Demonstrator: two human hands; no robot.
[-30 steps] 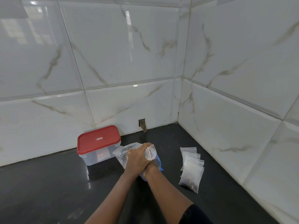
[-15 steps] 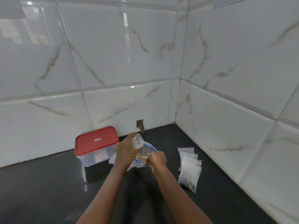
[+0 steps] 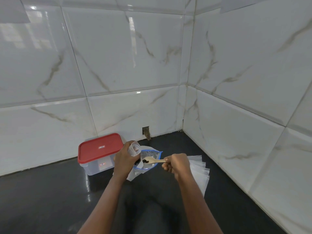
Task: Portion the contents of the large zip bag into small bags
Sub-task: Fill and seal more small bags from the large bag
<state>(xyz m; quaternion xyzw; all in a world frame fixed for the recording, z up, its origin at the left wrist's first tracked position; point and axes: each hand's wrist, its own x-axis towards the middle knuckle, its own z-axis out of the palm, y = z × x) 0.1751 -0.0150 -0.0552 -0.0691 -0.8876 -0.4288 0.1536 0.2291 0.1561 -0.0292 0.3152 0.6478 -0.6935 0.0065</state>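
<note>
Over blue-rimmed zip bag (image 3: 153, 154): R fingers (image 3: 168, 164) round spoon (image 3: 152, 160), L fingers (image 3: 130, 157) round baggie (image 3: 135, 148) (clear)

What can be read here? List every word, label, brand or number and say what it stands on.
Lid sticker on the red lid: red and white, too blurred to read.
Side sticker on the clear container: same kind, too blurred to read.
No print shows on the large zip bag or the stacked small bags.
</note>
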